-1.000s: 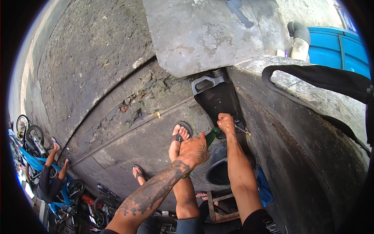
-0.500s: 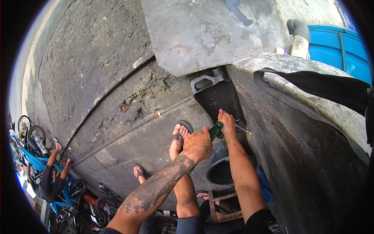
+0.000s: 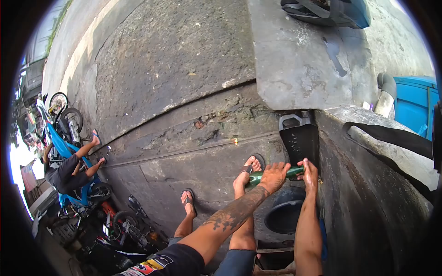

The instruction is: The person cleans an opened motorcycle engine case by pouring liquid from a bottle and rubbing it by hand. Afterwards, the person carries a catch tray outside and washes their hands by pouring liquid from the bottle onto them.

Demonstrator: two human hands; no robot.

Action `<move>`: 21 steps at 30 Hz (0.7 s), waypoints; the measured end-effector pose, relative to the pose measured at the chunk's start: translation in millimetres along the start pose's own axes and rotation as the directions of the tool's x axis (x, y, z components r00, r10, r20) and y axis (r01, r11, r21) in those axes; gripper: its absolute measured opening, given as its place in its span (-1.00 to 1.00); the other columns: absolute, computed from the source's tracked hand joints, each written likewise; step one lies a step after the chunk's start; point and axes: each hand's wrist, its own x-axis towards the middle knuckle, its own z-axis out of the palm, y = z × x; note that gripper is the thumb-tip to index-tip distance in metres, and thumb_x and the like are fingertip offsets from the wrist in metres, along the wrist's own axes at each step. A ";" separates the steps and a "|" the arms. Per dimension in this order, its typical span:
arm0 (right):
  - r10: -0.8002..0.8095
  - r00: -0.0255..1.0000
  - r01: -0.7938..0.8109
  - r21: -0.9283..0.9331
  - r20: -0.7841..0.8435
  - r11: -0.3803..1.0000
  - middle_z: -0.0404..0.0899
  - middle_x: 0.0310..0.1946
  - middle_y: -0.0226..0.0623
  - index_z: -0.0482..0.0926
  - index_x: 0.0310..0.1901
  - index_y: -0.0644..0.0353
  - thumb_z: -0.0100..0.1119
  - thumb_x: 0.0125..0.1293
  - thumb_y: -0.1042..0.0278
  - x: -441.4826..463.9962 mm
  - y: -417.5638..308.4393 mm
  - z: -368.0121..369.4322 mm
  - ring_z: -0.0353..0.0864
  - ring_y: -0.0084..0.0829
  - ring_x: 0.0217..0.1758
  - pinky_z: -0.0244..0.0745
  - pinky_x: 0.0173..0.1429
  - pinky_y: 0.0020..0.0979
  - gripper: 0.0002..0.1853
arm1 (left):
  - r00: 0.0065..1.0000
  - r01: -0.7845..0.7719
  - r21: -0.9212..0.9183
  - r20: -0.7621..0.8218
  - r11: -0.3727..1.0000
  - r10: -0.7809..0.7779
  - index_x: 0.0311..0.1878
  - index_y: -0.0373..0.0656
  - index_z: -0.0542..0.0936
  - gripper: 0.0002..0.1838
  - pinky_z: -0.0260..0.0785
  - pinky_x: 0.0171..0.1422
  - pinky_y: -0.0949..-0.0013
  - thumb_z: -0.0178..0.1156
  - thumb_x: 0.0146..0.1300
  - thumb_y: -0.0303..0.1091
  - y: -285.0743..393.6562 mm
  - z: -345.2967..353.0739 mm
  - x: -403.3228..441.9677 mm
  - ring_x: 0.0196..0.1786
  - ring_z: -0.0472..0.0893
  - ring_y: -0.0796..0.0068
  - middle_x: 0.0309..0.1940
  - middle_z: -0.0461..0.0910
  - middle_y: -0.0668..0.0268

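A green glass bottle point(image 3: 294, 172) lies nearly level across both hands. My left hand point(image 3: 275, 177), on the tattooed arm, is closed around its body. My right hand point(image 3: 311, 174) is closed at the narrow end, its fingers by the mouth. Just beyond the hands rests a cut-open black jerrycan point(image 3: 301, 143) with a grey handle, marked with small light specks inside. A black bucket point(image 3: 284, 217) stands below the bottle, between my forearms. The tip of a thin stick point(image 3: 320, 181) shows beside my right hand; the rest of it is hidden.
A concrete wall point(image 3: 368, 207) runs along the right, with black cloth point(image 3: 384, 133) draped over it. Beyond are a grey pipe point(image 3: 386, 96) and a blue container point(image 3: 416, 103). A dark bag point(image 3: 324, 13) lies far ahead. Another person point(image 3: 69, 177) sits among motorcycles point(image 3: 129, 230) at left.
My view has swung left, bringing in the bag and more motorcycles. The bottle has turned from a steep slant to nearly level, with both hands still on it.
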 end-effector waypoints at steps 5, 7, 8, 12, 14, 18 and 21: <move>-0.149 0.983 0.095 -0.390 -0.110 0.916 0.39 -0.58 -0.40 0.42 -0.25 0.15 0.28 0.30 0.18 -71.3 -46.1 -5.5 0.34 -0.53 -0.65 0.28 -0.56 -0.43 -0.73 | 0.964 -0.184 -0.037 -0.203 0.982 0.172 0.35 -0.03 0.31 -0.33 0.07 0.46 -0.08 0.22 0.12 -0.31 4.6 -1.3 -15.0 0.35 0.33 0.25 0.18 0.40 0.23; -0.555 0.828 0.420 -0.570 -0.078 0.706 0.41 -0.43 -0.23 0.40 -0.19 0.19 0.29 0.26 0.28 -87.8 -36.6 -0.1 0.41 -0.24 -0.36 0.39 -0.18 -0.29 -0.73 | 0.963 -0.102 -0.032 -0.253 0.994 0.091 0.43 -0.03 0.21 -0.21 0.05 0.48 -0.08 0.26 0.08 -0.31 6.6 -22.7 -35.1 0.44 0.23 0.18 0.31 0.30 0.20; -0.484 0.868 0.331 -0.599 -0.109 0.729 0.42 -0.42 -0.22 0.39 -0.15 0.18 0.29 0.25 0.34 -103.4 -46.3 7.2 0.42 -0.24 -0.35 0.39 -0.18 -0.29 -0.72 | 0.958 -0.071 -0.021 -0.281 0.997 0.062 0.43 -0.03 0.21 -0.21 0.05 0.48 -0.08 0.26 0.08 -0.31 0.5 -30.4 -50.9 0.44 0.23 0.18 0.31 0.30 0.20; -0.675 0.733 0.399 -0.750 -0.085 0.528 0.48 -0.28 -0.11 0.38 -0.12 0.19 0.34 0.11 0.51 -121.5 -30.9 19.0 0.47 -0.03 -0.21 0.37 -0.07 -0.19 -0.65 | 0.945 0.197 -0.329 -0.186 0.923 -0.268 0.47 0.01 0.12 -0.18 -0.01 0.50 -0.09 0.25 0.14 -0.30 -50.7 -60.0 -144.5 0.46 0.17 0.09 0.38 0.20 0.14; -0.675 0.735 0.347 -0.815 -0.071 0.464 0.47 -0.20 -0.08 0.38 -0.09 0.21 0.31 0.09 0.56 -136.3 -30.4 25.4 0.48 0.02 -0.09 0.34 -0.01 -0.10 -0.63 | 0.871 0.354 -0.478 -0.146 0.804 -0.470 0.47 0.03 0.13 -0.24 -0.01 0.50 -0.08 0.22 0.22 -0.29 -91.3 -69.3 -217.4 0.46 0.17 0.06 0.38 0.18 0.12; -0.719 0.695 0.326 -0.883 -0.018 0.338 0.48 -0.15 -0.03 0.38 -0.05 0.20 0.27 0.12 0.55 -167.8 -29.8 41.8 0.49 0.06 -0.04 0.34 -0.02 -0.03 -0.63 | 0.558 0.562 -0.545 -0.306 0.622 -0.771 0.34 -0.05 0.28 -0.40 0.18 0.38 0.01 0.20 0.25 -0.25 -186.7 -70.6 -409.2 0.32 0.32 0.01 0.26 0.31 0.08; -0.747 0.665 0.326 -0.896 -0.010 0.302 0.49 -0.10 0.01 0.39 -0.04 0.19 0.29 0.14 0.49 -210.0 -47.6 84.2 0.51 0.05 -0.02 0.36 0.02 -0.04 -0.63 | 0.196 0.666 -0.651 -0.319 0.364 -0.927 0.25 -0.13 0.39 -0.49 0.29 0.29 0.07 0.18 0.25 -0.23 -227.7 -54.0 -555.7 0.26 0.40 0.03 0.16 0.41 0.07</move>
